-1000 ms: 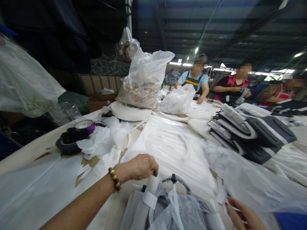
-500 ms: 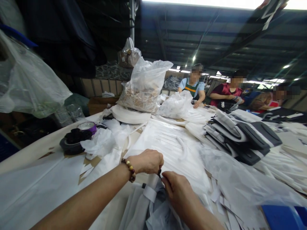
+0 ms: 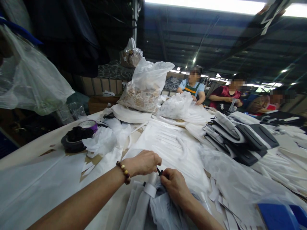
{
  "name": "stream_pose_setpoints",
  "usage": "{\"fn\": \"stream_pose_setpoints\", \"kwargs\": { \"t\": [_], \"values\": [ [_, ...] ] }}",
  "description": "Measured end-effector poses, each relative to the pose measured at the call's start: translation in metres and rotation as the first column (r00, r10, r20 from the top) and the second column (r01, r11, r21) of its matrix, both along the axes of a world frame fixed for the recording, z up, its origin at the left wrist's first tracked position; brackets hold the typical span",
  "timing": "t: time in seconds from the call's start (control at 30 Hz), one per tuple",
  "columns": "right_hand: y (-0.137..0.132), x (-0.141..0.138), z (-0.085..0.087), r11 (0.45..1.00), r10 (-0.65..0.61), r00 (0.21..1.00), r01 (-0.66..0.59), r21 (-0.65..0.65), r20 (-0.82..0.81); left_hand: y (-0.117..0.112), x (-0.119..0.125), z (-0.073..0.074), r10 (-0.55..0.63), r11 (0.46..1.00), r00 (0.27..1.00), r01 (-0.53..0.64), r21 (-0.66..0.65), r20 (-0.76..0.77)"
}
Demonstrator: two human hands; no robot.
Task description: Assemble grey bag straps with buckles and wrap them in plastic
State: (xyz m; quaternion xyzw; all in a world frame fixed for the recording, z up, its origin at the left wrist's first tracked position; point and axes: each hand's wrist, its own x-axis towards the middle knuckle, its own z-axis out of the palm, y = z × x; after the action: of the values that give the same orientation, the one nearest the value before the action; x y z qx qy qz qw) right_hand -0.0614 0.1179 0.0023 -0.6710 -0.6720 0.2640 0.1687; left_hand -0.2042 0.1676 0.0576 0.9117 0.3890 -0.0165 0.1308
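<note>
My left hand (image 3: 143, 162), wearing a bead bracelet (image 3: 124, 172), pinches one end of a small dark strip (image 3: 159, 172). The fingers of my right hand (image 3: 174, 183) are closed on its other end, so the strip spans the short gap between both hands. Its exact kind is too small to make out. Just below, a white-wrapped piece with a white band (image 3: 150, 190) points up from a bundle in thin, crinkled clear plastic (image 3: 165, 209). My right forearm hides part of this bundle.
Flat white plastic bags (image 3: 165, 140) lie ahead. At right are a stack of dark grey folded pieces (image 3: 249, 137) and a blue bin (image 3: 275, 215). Black tape rolls (image 3: 74, 140) and crumpled white paper (image 3: 105, 140) lie left. A large filled bag (image 3: 141, 92) stands behind; co-workers (image 3: 192, 88) sit beyond.
Both hands stay close together on the dark strip, and more of it now shows between them. My left hand has shifted slightly left, and the right hand has risen a little.
</note>
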Motion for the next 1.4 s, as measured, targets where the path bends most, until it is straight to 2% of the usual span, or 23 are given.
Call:
{"fn": "stream_pose_setpoints", "kwargs": {
  "t": [0.07,0.17,0.27,0.37,0.57,0.97,1.2,1.4],
  "values": [
    [0.0,0.001,-0.002,1.0,-0.011,1.0,0.012,0.003,-0.023,-0.005,-0.002,0.004,0.056,0.998,0.997,-0.057,0.013,0.051],
    [-0.001,0.002,-0.002,1.0,-0.011,0.998,0.012,0.013,-0.067,-0.017,0.003,0.004,0.201,0.979,0.973,-0.204,0.016,0.115],
    [-0.001,0.005,-0.004,1.0,-0.002,0.994,0.004,0.017,-0.107,-0.03,0.014,-0.007,0.347,0.938,0.933,-0.346,-0.028,0.098],
    [-0.002,0.007,-0.007,1.0,-0.007,0.993,0.009,0.015,-0.118,-0.04,0.024,-0.023,0.425,0.904,0.902,-0.42,-0.076,0.074],
    [-0.003,0.007,-0.008,1.0,0.009,0.994,-0.01,-0.009,-0.107,-0.04,0.027,-0.044,0.462,0.885,0.881,-0.449,-0.124,0.103],
    [-0.003,0.005,-0.013,0.999,0.028,0.998,-0.029,-0.014,-0.05,-0.036,0.03,-0.057,0.553,0.829,0.829,-0.537,-0.156,0.082],
    [-0.005,0.001,-0.011,0.999,0.032,0.999,-0.032,-0.015,0.001,-0.044,0.029,-0.054,0.642,0.764,0.763,-0.627,-0.154,0.081],
    [-0.007,-0.002,-0.009,1.0,0.021,0.999,-0.022,0.007,0.045,-0.053,0.03,-0.054,0.651,0.759,0.751,-0.644,-0.095,0.107]
  ]
}}
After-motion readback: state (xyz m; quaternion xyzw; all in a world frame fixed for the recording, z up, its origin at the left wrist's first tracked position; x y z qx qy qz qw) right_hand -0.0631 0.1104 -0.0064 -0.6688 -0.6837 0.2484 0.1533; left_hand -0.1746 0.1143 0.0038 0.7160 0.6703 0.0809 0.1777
